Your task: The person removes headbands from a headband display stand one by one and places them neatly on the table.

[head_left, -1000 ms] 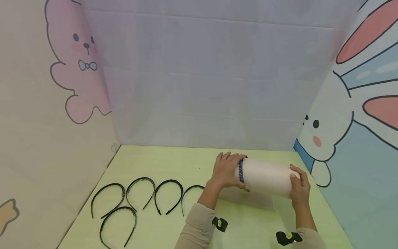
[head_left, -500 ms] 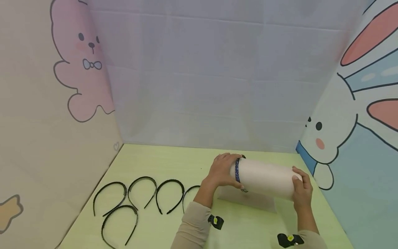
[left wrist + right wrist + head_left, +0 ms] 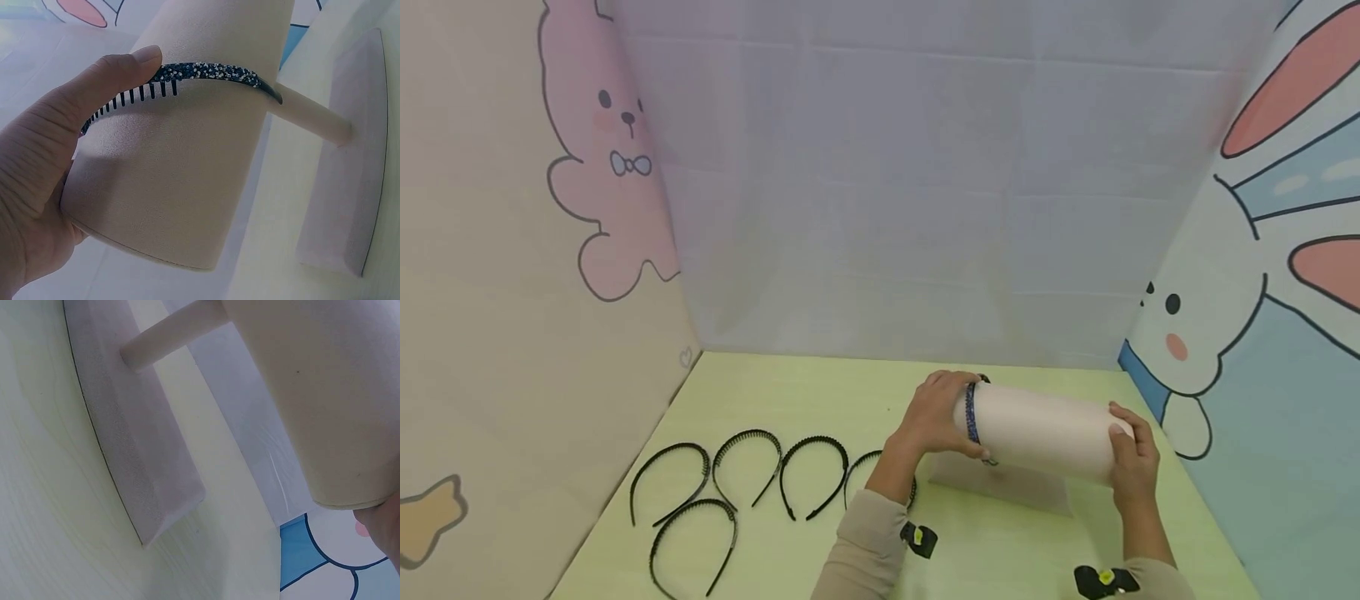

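A padded, pale cylindrical headband stand lies level on a short post above a flat base. Near its left end, a dark blue glittery headband with comb teeth arches over the roll. My left hand grips this headband, thumb on its glittery band; its other fingers are mostly hidden behind the roll. At the opposite end, my right hand holds the roll's edge, thumb on the near side. Only a bit of that hand appears in the right wrist view, below the roll's end.
Several black toothed headbands, such as the front one, lie on the pale green table to the left. One is partly covered by the left forearm. A white sheet hangs behind, between cartoon-printed side walls.
My left hand and the glittery headband have shifted slightly left along the roll. The right hand keeps its hold on the right end. The head view has moved a little.
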`<action>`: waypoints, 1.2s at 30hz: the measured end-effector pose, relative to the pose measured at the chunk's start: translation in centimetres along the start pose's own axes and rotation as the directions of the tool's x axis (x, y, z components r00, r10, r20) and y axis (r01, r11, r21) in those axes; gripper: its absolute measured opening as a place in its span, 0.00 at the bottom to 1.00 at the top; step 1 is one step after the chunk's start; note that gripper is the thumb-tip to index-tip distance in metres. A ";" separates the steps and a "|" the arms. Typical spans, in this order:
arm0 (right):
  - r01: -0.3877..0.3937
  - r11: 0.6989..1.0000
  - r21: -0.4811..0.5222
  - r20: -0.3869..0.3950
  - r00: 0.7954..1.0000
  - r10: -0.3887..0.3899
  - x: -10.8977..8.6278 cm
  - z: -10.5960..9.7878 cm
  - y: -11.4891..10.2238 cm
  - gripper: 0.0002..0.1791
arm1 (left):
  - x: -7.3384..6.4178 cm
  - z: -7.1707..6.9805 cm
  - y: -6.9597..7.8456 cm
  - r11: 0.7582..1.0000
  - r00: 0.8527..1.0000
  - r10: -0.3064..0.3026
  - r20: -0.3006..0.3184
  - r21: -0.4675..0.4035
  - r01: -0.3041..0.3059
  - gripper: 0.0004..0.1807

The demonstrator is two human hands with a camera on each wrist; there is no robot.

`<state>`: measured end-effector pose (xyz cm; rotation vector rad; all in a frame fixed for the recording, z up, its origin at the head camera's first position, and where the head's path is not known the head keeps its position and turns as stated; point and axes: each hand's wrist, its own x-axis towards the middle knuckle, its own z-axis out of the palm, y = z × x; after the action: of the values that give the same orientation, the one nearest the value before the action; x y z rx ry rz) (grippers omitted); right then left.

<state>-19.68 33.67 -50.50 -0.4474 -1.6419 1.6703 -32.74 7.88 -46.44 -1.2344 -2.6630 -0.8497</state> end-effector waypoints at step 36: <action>-0.046 0.999 -0.004 -0.001 0.999 0.046 -0.1 -0.2 -0.1 0.15 | -0.9 0.8 -1.8 0.970 0.999 -0.014 -0.042 -0.245 0.003 0.59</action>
<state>-19.49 33.75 -50.47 -0.4920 -1.6457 1.7005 -33.29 6.75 -48.15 -1.2353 -2.5911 -1.2229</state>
